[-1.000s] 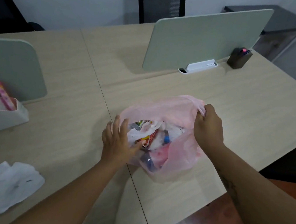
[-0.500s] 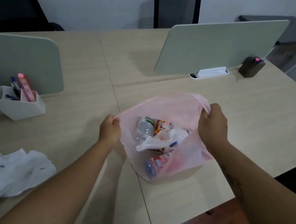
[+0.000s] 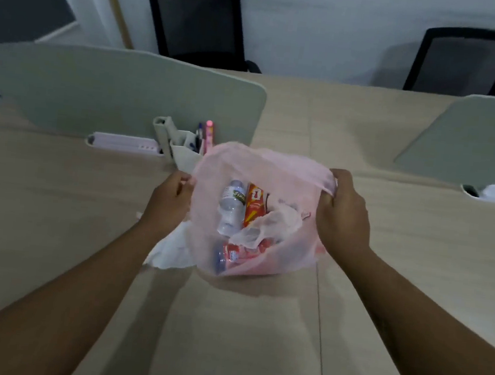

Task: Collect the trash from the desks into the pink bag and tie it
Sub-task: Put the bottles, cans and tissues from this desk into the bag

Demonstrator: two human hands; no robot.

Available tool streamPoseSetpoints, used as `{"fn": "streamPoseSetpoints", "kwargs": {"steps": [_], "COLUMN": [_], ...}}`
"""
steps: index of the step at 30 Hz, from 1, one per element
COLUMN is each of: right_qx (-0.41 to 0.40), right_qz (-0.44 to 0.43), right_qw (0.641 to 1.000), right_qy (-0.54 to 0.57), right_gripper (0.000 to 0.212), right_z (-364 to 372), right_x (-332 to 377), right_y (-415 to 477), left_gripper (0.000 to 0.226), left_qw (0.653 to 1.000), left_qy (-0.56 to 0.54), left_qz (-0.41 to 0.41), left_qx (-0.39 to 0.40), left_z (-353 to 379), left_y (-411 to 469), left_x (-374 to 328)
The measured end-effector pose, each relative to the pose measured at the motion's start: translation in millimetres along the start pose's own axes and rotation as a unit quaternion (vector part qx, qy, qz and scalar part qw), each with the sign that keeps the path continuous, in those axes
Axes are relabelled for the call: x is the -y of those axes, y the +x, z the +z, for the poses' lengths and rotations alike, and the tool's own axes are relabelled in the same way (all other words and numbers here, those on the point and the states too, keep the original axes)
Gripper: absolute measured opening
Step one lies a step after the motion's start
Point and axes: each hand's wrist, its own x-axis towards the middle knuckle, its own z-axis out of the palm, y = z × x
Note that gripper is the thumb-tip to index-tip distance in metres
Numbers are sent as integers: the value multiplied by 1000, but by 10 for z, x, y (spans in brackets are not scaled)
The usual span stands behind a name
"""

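Both hands now on the thin translucent pink plastic bag [image 3: 273, 165]. The left hand [image 3: 171, 199] pinches the left rim, fingers curled on the film; a second ago it lay spread against the bag's near side and gripped nothing. The right hand [image 3: 342, 218] is clenched round the bunched right rim, as it was before. The mouth is stretched wide between them. Inside lie a clear plastic water bottle [image 3: 230, 208], a red-and-yellow printed packet [image 3: 253, 206], a crumpled white tissue [image 3: 269, 229] and a red-labelled bottle [image 3: 233, 254] at the bottom. The bag has travelled off the right-hand desk and now sits, probably lifted judging by the shadow under it, over the pale wood-grain desk [image 3: 53, 222] on the left, just in front of the white pen holder [image 3: 184, 151] and grey-green divider panel [image 3: 112, 93]. The loose heap of white crumpled paper [image 3: 172, 249], earlier well apart from the bag, now shows just beside and partly under its left wall. Judgement: collection is unfinished. That paper looks like the next pickup, needing one hand freed; tying comes after.
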Motion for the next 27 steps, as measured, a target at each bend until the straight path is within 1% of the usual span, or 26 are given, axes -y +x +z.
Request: {"fn": "streamPoseSetpoints", "kwargs": {"steps": [1, 2, 3, 5, 6, 7, 9, 11, 12, 13, 14, 16, 17, 18, 20, 23, 25, 26, 27], "right_qx": [16, 29, 42, 63, 70, 74, 76, 76, 76, 70, 61, 48, 45, 45, 46, 42, 39, 38, 37], "right_qz": [-3, -7, -14, -24, -24, -21, -14, -4, 6, 10, 16, 30, 35, 39, 40, 33, 37, 36, 29], "right_qw": [1000, 999, 998, 996, 994, 993, 992, 990, 989, 989, 989, 988, 988, 989, 992, 995, 996, 997, 998], "right_qy": [-10, -21, -34, -64, -75, -85, -100, -115, -124, -131, -137, -145, -141, -135, -111, -88, -67, -55, -43], "right_gripper": [38, 41, 43, 44, 45, 46, 45, 43, 42, 41, 38, 35, 33, 32, 32, 31, 29, 29, 29], "right_z": [121, 231, 324, 455, 495, 519, 530, 500, 476, 452, 432, 397, 385, 384, 383, 453, 526, 555, 587], "right_x": [24, 40, 52, 38, 9, -28, -101, -161, -185, -208, -224, -207, -184, -154, -77, 20, 102, 162, 215], "right_y": [-35, -75, -117, -192, -217, -240, -265, -245, -214, -168, -114, -4, 38, 68, 83, 119, 188, 221, 254], "left_gripper": [13, 21, 41, 88, 106, 120, 135, 143, 142, 137, 125, 83, 62, 48, 39, 35, 27, 28, 32], "left_qw": [1000, 998, 990, 960, 947, 936, 915, 902, 902, 902, 903, 912, 920, 938, 968, 978, 983, 979, 968], "left_qy": [14, 63, 141, 278, 313, 334, 368, 388, 385, 387, 394, 403, 388, 345, 251, 198, 168, 189, 229], "left_qz": [-15, -22, -24, -45, -68, -94, -107, -97, -100, -100, -90, -34, -17, -11, -19, -28, 16, 54, 98], "left_qx": [-3, -13, -18, -1, 24, 57, 123, 164, 167, 162, 144, 67, 43, 28, 6, -63, -69, -52, -20], "left_z": [-118, -220, -302, -397, -409, -407, -356, -272, -226, -177, -133, -75, -70, -83, -185, -447, -579, -602, -582], "left_y": [-61, -105, -157, -263, -317, -355, -399, -383, -360, -344, -333, -318, -316, -308, -290, -273, -409, -515, -637], "left_x": [166, 364, 570, 934, 1080, 1212, 1424, 1581, 1623, 1634, 1627, 1591, 1584, 1588, 1543, 1256, 963, 825, 648]}}
